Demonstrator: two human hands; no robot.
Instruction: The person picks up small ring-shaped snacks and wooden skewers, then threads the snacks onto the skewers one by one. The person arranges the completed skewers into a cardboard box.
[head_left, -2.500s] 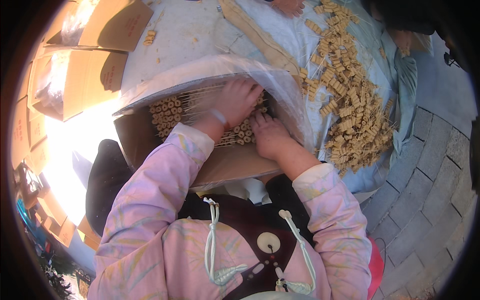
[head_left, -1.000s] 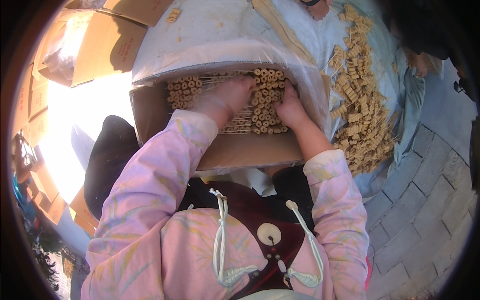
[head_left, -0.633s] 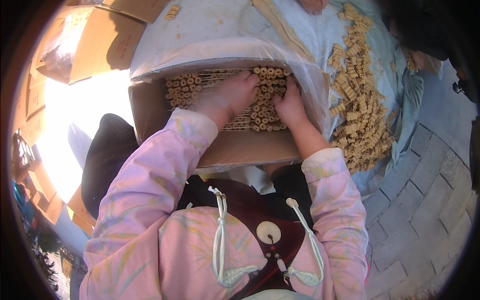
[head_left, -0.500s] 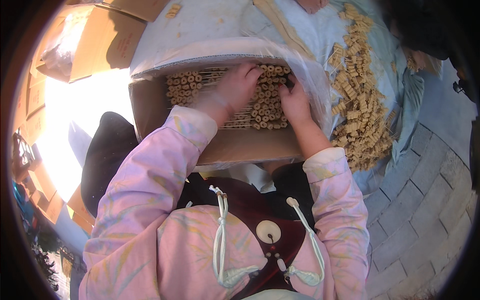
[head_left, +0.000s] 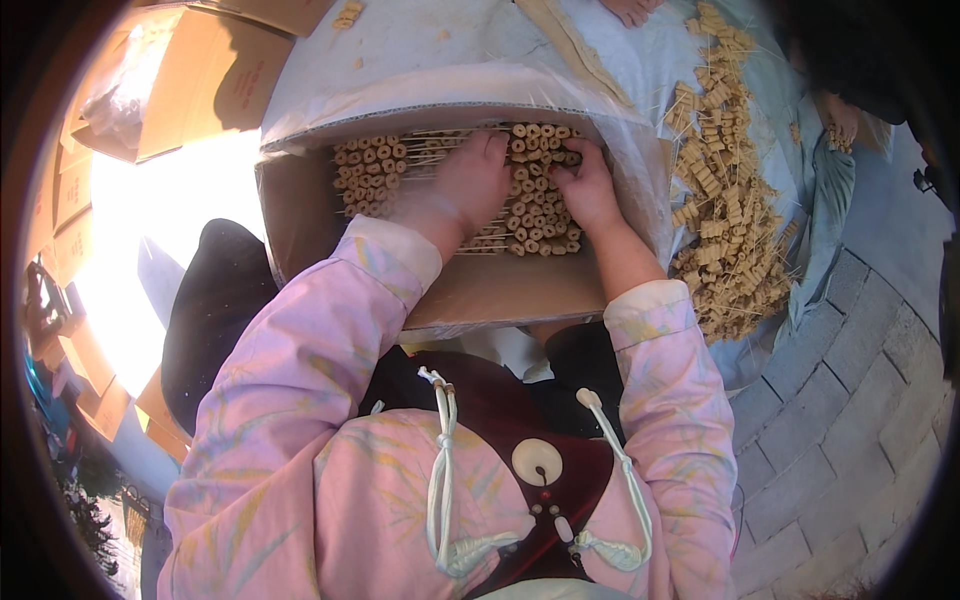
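Inside a cardboard box (head_left: 500,290) in front of me lie stacked skewers (head_left: 535,222), tan ring-shaped pieces threaded on thin pale sticks. Their ringed ends show in a block on the right and another on the left, with bare sticks between. My left hand (head_left: 470,185) is closed, its fingers bent around skewers at the left edge of the right block; its wrist is slightly blurred. Against the same block's right side, my right hand (head_left: 595,195) pinches skewer ends between thumb and fingers. Fingers hide some of the pieces they grip.
Right of the box, a long heap of loose skewers (head_left: 725,200) lies on a pale sheet (head_left: 480,45). Clear plastic lines the box rim. Cardboard cartons (head_left: 205,80) stand at the left. Another person's hand (head_left: 630,10) shows at the top edge; grey paving (head_left: 850,400) lies lower right.
My left hand has shifted slightly down and left among the skewers. My right hand's fingers have moved a little left and closed in on the block. Another person's hand at the top has moved.
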